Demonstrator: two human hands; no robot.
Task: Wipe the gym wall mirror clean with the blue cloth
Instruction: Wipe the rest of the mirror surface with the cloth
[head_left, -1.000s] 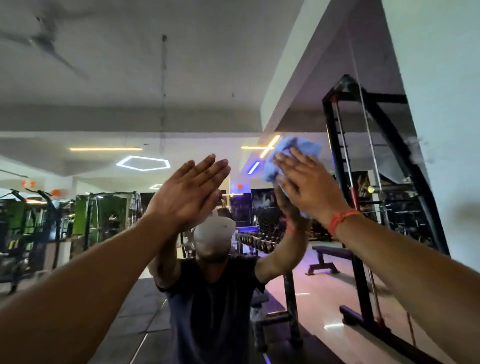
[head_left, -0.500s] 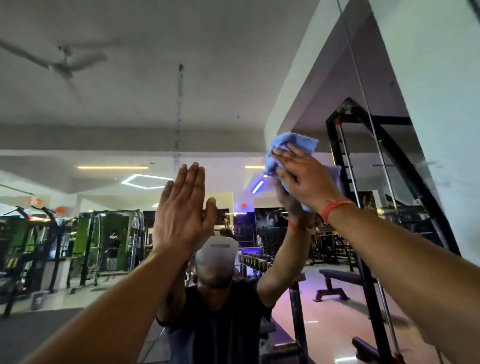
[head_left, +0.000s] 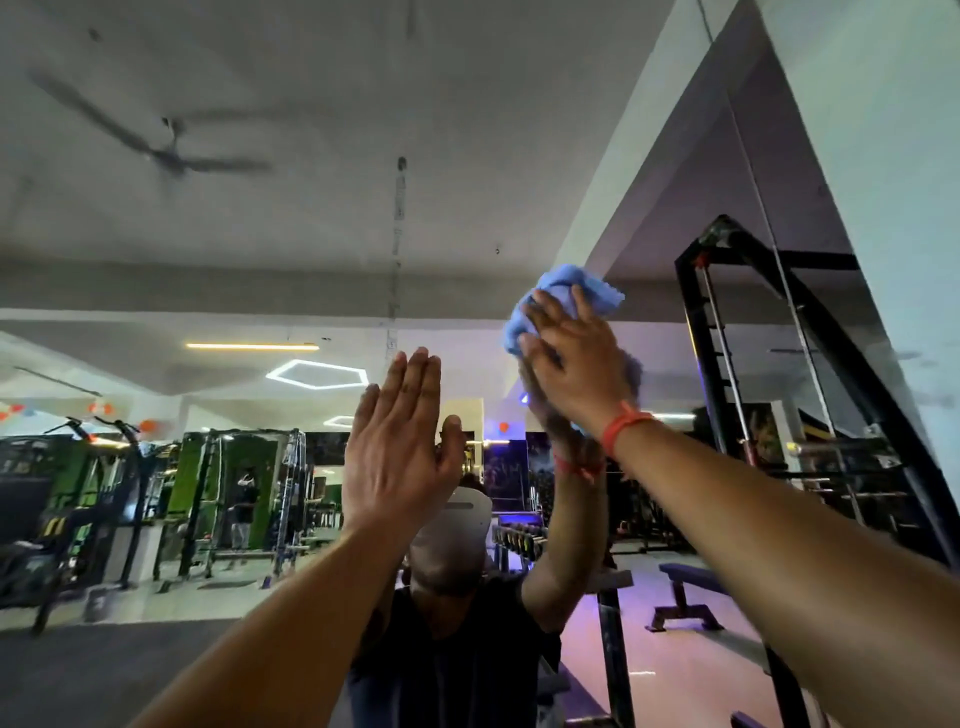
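Observation:
The wall mirror (head_left: 260, 234) fills the view and reflects the gym, the ceiling and a person with raised arms. A bunched blue cloth (head_left: 558, 296) lies against the glass high up, right of centre. My right hand (head_left: 576, 364) presses it to the mirror with straight, spread fingers; an orange band circles that wrist. My left hand (head_left: 400, 441) is flat on the glass with fingers together, lower and to the left of the cloth. Most of the cloth is hidden under my right hand.
The mirror's right edge runs along a white wall (head_left: 893, 156). A black weight rack (head_left: 779, 389) and a bench (head_left: 685, 587) show in the reflection at the right. Reflected green machines (head_left: 228, 493) stand at the left, a ceiling fan (head_left: 166, 150) above.
My right hand has slid the cloth upward on the mirror. My left hand has turned from slanting to upright on the glass. The view has tilted up, showing more ceiling.

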